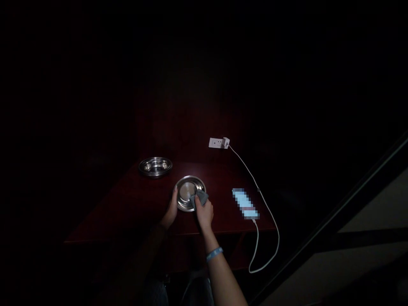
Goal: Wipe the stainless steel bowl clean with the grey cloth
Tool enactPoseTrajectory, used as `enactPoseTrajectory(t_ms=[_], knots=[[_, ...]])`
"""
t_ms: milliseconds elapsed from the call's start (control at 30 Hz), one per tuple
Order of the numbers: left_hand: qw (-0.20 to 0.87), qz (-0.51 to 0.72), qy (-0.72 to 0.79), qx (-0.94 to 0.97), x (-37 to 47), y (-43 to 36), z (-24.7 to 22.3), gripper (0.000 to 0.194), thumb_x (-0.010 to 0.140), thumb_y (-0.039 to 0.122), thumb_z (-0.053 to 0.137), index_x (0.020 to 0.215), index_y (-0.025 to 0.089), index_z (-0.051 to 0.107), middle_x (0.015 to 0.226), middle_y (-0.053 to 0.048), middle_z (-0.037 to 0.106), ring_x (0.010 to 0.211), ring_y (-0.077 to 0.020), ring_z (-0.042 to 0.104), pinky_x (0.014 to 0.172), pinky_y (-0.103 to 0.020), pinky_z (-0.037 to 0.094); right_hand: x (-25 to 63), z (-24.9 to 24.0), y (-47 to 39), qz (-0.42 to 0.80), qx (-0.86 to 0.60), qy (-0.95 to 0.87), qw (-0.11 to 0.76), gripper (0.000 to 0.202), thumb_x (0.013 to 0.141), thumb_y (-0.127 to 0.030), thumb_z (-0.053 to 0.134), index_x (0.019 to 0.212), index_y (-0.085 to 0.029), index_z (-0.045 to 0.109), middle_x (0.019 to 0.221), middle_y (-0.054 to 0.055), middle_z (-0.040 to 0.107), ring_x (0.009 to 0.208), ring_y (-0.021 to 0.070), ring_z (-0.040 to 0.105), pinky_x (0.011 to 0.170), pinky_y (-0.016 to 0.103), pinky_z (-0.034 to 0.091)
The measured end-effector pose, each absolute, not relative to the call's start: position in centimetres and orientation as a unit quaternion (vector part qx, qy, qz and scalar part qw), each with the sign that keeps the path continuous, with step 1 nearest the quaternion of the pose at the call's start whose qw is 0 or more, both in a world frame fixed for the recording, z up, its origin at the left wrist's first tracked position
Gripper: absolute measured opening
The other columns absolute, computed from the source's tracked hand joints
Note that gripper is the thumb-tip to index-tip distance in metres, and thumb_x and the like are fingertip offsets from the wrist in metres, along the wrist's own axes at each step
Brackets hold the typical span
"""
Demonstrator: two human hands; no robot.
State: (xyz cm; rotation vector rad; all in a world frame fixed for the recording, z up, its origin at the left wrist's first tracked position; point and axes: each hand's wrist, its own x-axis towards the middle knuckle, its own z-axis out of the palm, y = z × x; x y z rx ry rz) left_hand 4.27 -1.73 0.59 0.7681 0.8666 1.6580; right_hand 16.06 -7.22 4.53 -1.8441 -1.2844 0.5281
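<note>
A shiny metal bowl, shallow and round, is tilted toward me above the dark red table. My left hand grips its left rim, thumb along the edge. In my right hand a grey cloth is bunched under the thumb and pressed against the bowl's lower right inner side. Farther back on the left, more metal bowls appear to sit nested together; how many is hard to tell in the dim light.
A phone with a lit, blurred screen lies on the right of the table. Its white cable loops past the front edge and up to a charger in the wall socket. A slanted dark edge crosses the lower right.
</note>
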Motion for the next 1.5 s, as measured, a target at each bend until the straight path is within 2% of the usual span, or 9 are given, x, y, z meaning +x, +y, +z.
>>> enactPoseTrajectory(t_ms=[100, 267, 400, 600, 667, 800, 1000, 1233, 1500], knots=[[0.520, 0.694, 0.371, 0.331, 4.1, -2.1, 0.4, 0.050, 0.087, 0.053, 0.052, 0.120, 0.018, 0.064, 0.139, -0.006, 0.059, 0.138, -0.0233, 0.044, 0.118, -0.037, 0.029, 16.0, 4.8, -7.3, 0.202, -0.740, -0.509, 0.392, 0.041, 0.091, -0.050, 0.051, 0.104, -0.019, 0.074, 0.101, 0.013, 0.075, 0.094, 0.0263, 0.072, 0.079, 0.031, 0.053], [0.525, 0.680, 0.373, 0.351, 4.1, -2.4, 0.9, 0.050, 0.091, 0.053, 0.044, 0.124, 0.019, 0.061, 0.141, -0.006, 0.057, 0.139, -0.0211, 0.042, 0.119, -0.036, 0.026, 16.0, 5.2, -7.2, 0.202, -0.747, -0.501, 0.387, 0.040, 0.092, -0.050, 0.051, 0.106, -0.020, 0.073, 0.102, 0.012, 0.075, 0.094, 0.0246, 0.071, 0.080, 0.030, 0.053], [0.508, 0.669, 0.366, 0.401, 4.0, -3.0, 2.0, 0.050, 0.093, 0.053, 0.041, 0.126, 0.020, 0.057, 0.141, -0.007, 0.056, 0.138, -0.0209, 0.043, 0.118, -0.036, 0.028, 15.8, 5.4, -7.2, 0.208, -0.743, -0.493, 0.401, 0.042, 0.090, -0.050, 0.053, 0.108, -0.018, 0.073, 0.104, 0.012, 0.075, 0.096, 0.0256, 0.071, 0.081, 0.031, 0.053], [0.469, 0.627, 0.413, 0.466, 3.4, -4.9, 3.8, 0.046, 0.089, 0.048, 0.050, 0.124, 0.018, 0.047, 0.128, -0.012, 0.061, 0.128, -0.0220, 0.052, 0.112, -0.038, 0.035, 15.7, 5.7, -7.2, 0.196, -0.745, -0.466, 0.435, 0.041, 0.091, -0.047, 0.054, 0.105, -0.015, 0.074, 0.103, 0.015, 0.074, 0.096, 0.0268, 0.071, 0.083, 0.030, 0.052], [0.471, 0.618, 0.403, 0.483, 3.5, -5.1, 4.0, 0.049, 0.087, 0.047, 0.055, 0.125, 0.018, 0.044, 0.127, -0.013, 0.061, 0.126, -0.0224, 0.054, 0.112, -0.038, 0.036, 15.6, 5.7, -6.8, 0.201, -0.748, -0.453, 0.442, 0.040, 0.091, -0.046, 0.054, 0.103, -0.014, 0.075, 0.102, 0.016, 0.074, 0.095, 0.0259, 0.071, 0.082, 0.029, 0.052], [0.472, 0.614, 0.406, 0.485, 4.0, -4.2, 2.9, 0.072, 0.078, 0.040, 0.068, 0.138, 0.023, 0.033, 0.136, -0.011, 0.057, 0.130, -0.0226, 0.051, 0.115, -0.042, 0.031, 15.0, 5.3, -5.7, 0.230, -0.716, -0.463, 0.469, 0.039, 0.090, -0.044, 0.054, 0.105, -0.015, 0.075, 0.102, 0.014, 0.075, 0.097, 0.0244, 0.071, 0.080, 0.026, 0.053], [0.419, 0.644, 0.398, 0.501, 4.1, -2.7, 1.3, 0.052, 0.075, 0.032, 0.067, 0.122, 0.014, 0.054, 0.133, -0.015, 0.059, 0.130, -0.0255, 0.051, 0.116, -0.041, 0.028, 14.6, 4.2, -5.7, 0.220, -0.688, -0.493, 0.485, 0.040, 0.092, -0.044, 0.051, 0.104, -0.014, 0.074, 0.101, 0.014, 0.075, 0.095, 0.0234, 0.072, 0.078, 0.025, 0.054], [0.441, 0.666, 0.378, 0.468, 3.9, -3.7, 2.2, 0.053, 0.069, 0.020, 0.069, 0.121, 0.017, 0.056, 0.130, -0.012, 0.062, 0.129, -0.0246, 0.052, 0.114, -0.041, 0.033, 14.7, 4.4, -6.9, 0.198, -0.695, -0.485, 0.493, 0.040, 0.093, -0.041, 0.049, 0.106, -0.012, 0.073, 0.104, 0.015, 0.075, 0.095, 0.0238, 0.072, 0.079, 0.026, 0.054], [0.484, 0.603, 0.443, 0.454, 0.2, -5.4, 2.9, 0.040, 0.059, 0.020, 0.074, 0.097, 0.016, 0.064, 0.094, -0.009, 0.073, 0.103, -0.0295, 0.065, 0.099, -0.048, 0.047, 13.5, 5.5, -8.0, 0.155, -0.741, -0.496, 0.426, 0.041, 0.091, -0.046, 0.051, 0.107, -0.015, 0.072, 0.104, 0.015, 0.074, 0.096, 0.0271, 0.071, 0.083, 0.032, 0.053]])
